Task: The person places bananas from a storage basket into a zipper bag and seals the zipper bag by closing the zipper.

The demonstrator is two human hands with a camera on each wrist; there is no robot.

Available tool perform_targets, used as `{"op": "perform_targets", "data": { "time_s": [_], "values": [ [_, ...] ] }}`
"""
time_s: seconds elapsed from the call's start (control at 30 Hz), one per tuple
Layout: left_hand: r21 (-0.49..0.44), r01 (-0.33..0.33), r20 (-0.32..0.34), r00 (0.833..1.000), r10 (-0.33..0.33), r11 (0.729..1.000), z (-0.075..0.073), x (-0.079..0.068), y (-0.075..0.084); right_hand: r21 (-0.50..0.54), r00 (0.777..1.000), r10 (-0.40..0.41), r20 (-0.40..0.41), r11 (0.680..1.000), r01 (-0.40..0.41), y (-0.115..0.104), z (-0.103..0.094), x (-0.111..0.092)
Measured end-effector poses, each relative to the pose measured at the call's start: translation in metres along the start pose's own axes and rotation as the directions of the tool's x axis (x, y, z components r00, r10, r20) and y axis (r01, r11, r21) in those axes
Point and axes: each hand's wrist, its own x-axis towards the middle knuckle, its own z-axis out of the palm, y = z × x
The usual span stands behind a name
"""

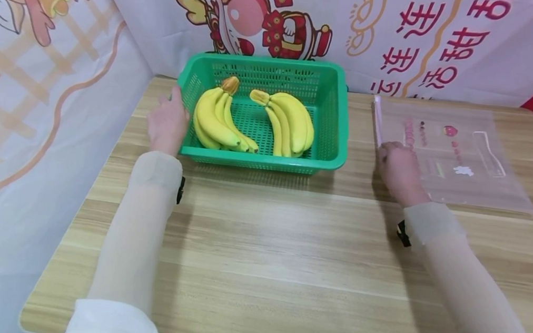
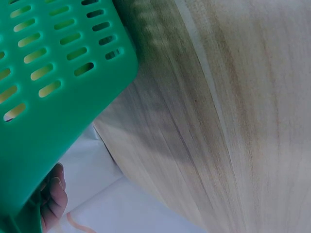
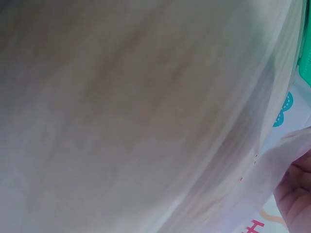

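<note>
A green plastic basket [image 1: 262,159] stands at the back of the table, holding two bunches of yellow bananas, one bunch [image 1: 215,120] at left and another [image 1: 294,122] at right. My left hand [image 1: 169,121] grips the basket's left rim; in the left wrist view its curled fingers [image 2: 57,198] show beneath the green edge. To the right, a clear zip bag [image 1: 481,153] with pink print and a strawberry picture lies flat. With my right hand [image 1: 400,170] I pinch the bag's left edge near its white zip strip. In the right wrist view the hand [image 3: 297,196] is partly cut off.
The wooden table [image 1: 287,253] stretches in front of the basket and bag. Behind it hangs a white printed cloth [image 1: 345,30] with cartoon figures and red characters, close to the basket's back. Another patterned cloth [image 1: 28,114] borders the left side.
</note>
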Motion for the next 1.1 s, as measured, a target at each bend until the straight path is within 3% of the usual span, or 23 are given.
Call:
{"op": "perform_targets", "data": {
  "time_s": [0.1, 0.4, 0.57, 0.73, 1.1],
  "values": [
    [0.001, 0.002, 0.004, 1.0, -0.002, 1.0, -0.001, 0.001, 0.0, 0.001, 0.999, 0.036, -0.02, 0.999, -0.036, -0.001, -0.002, -0.001],
    [0.009, -0.001, 0.003, 1.0, 0.001, 1.0, -0.001, 0.001, 0.0, 0.042, 0.987, 0.156, 0.037, 0.987, -0.158, -0.003, -0.01, 0.001],
    [0.008, 0.0, 0.011, 1.0, 0.0, 1.0, -0.001, 0.002, 0.001, 0.078, 0.993, 0.109, -0.036, 0.991, -0.106, 0.0, -0.011, 0.0],
    [0.002, -0.003, 0.01, 1.0, 0.003, 1.0, -0.001, 0.002, 0.001, 0.031, 0.99, 0.022, -0.139, 0.999, -0.017, 0.002, -0.014, -0.002],
    [0.008, 0.002, 0.013, 1.0, -0.002, 1.0, -0.001, 0.002, 0.0, -0.067, 0.987, 0.072, -0.146, 0.994, -0.082, 0.001, -0.023, -0.002]
  ]
}}
